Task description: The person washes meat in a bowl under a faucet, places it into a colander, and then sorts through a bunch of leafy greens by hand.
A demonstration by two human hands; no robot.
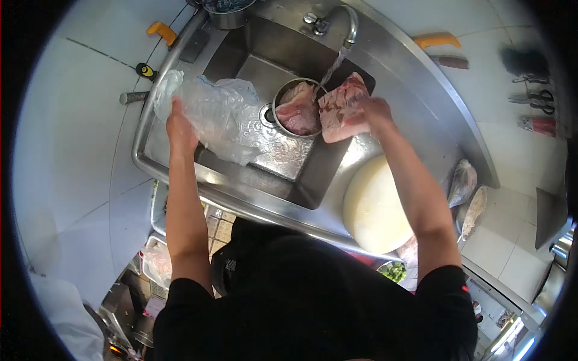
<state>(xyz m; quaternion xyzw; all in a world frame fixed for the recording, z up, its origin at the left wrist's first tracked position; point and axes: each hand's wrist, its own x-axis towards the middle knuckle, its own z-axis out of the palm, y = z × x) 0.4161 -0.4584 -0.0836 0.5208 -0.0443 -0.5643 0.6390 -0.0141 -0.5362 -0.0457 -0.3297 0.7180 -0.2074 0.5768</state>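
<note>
Wet steel sink, tiled wall, meat

1 held meat slab, 1 faucet

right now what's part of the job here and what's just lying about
In the job, it seems:
pink-and-white raw meat slab, right hand
clear plastic bag, left hand
round steel pot holding pink meat
curved silver tap, running

Apparently lying about:
round cream-coloured board
chopped green leaves
orange-handled tool, upper left
</note>
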